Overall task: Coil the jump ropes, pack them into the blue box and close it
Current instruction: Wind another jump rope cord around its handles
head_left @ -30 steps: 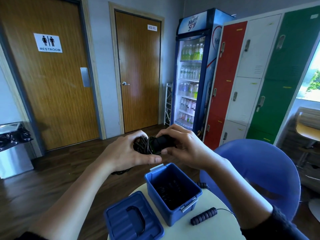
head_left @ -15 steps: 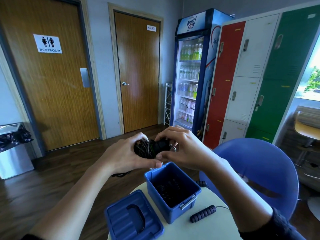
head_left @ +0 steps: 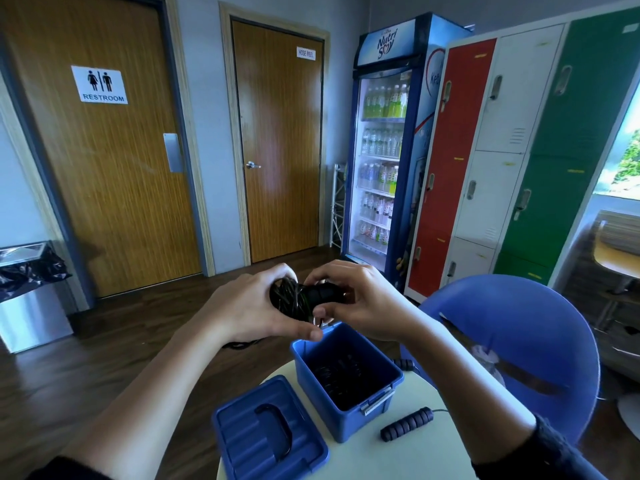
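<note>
A bundle of coiled black jump rope (head_left: 289, 297) with its black handles hangs in the air above the open blue box (head_left: 374, 407). My left hand (head_left: 247, 306) grips the coiled cord side. My right hand (head_left: 360, 299) grips the handle end. Dark coiled rope lies inside the box. The blue lid (head_left: 266, 434) with a black carry handle lies flat to the left of the box. Another jump rope's ribbed handle (head_left: 407, 424) lies on the table to the right of the box, and its second handle (head_left: 403, 363) shows behind the box.
The box, lid and loose handle sit on a small round white table (head_left: 391, 459). A blue chair (head_left: 512, 344) stands close on the right. A loop of black cord (head_left: 242, 344) hangs below my left wrist. Doors, a drinks fridge and lockers line the far walls.
Both hands have stayed above the box with the bundle. My right hand's fingers have shifted on the handle end, and the bundle looks a little more tightly gathered.
</note>
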`<state>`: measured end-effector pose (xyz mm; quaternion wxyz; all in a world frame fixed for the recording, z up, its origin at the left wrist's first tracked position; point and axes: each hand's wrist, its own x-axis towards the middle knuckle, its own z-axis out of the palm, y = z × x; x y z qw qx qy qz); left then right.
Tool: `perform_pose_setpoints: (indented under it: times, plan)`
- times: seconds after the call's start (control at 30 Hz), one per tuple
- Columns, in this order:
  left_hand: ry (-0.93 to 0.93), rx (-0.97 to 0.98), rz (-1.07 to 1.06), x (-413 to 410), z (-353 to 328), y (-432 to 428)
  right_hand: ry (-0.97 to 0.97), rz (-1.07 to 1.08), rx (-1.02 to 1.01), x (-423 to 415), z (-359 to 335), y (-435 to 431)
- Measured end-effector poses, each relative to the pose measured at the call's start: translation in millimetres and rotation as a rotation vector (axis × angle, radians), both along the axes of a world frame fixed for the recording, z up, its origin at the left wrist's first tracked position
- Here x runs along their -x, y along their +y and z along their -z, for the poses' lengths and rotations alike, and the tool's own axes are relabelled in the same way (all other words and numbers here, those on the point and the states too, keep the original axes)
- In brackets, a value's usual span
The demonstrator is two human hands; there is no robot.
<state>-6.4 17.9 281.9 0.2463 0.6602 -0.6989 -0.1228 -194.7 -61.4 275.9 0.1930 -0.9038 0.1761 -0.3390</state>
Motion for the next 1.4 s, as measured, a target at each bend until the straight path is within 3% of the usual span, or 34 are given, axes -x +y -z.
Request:
perform_pose_setpoints:
  times: [0.23, 0.3, 0.4, 0.5, 0.6, 0.77, 0.9, 1.03, 1.1, 1.2, 1.4]
  plan:
    - [-0.069, 0.080, -0.050, 0.7, 8.5, -5.0, -0.062, 0.019, -0.050, 2.1, 8.7, -1.6]
    - [-0.127, 0.105, -0.059, 0.2, 8.0, -7.3, -0.133, 0.040, -0.156, 2.9, 11.1, -1.7]
    - [-0.222, 0.149, -0.061, 6.8, 10.0, -6.5, -0.208, 0.246, -0.315, -5.3, 12.2, -1.1]
    - [-0.330, 0.212, -0.083, 11.4, 12.1, -7.1, -0.075, 0.495, -0.348, -17.4, 14.0, -6.1]
    - [-0.376, 0.270, -0.094, 9.5, 14.3, -9.3, -0.014, 0.445, -0.594, -25.2, 15.2, -7.1]
    - [-0.404, 0.275, -0.048, 7.2, 20.6, -10.2, -0.211, 0.473, -0.645, -30.7, 24.8, -3.8]
    - [-0.161, 0.323, 0.022, 4.1, 23.8, -7.7, -0.309, 0.464, -0.616, -30.0, 31.2, -4.1]
    - [-0.075, 0.643, -0.296, 4.8, 27.5, -19.8, -0.373, 0.469, -0.547, -34.3, 31.8, -3.2]
    - [0.134, 0.650, -0.456, 2.7, 30.2, -22.8, -0.426, 0.472, -0.539, -33.5, 30.5, -2.6]
    - [0.512, 0.580, -0.490, 4.9, 30.6, -23.4, -0.467, 0.470, -0.527, -32.5, 29.2, -2.6]
    - [0.576, 0.614, -0.476, 12.2, 26.6, -27.4, -0.505, 0.454, -0.521, -33.7, 28.8, -3.8]
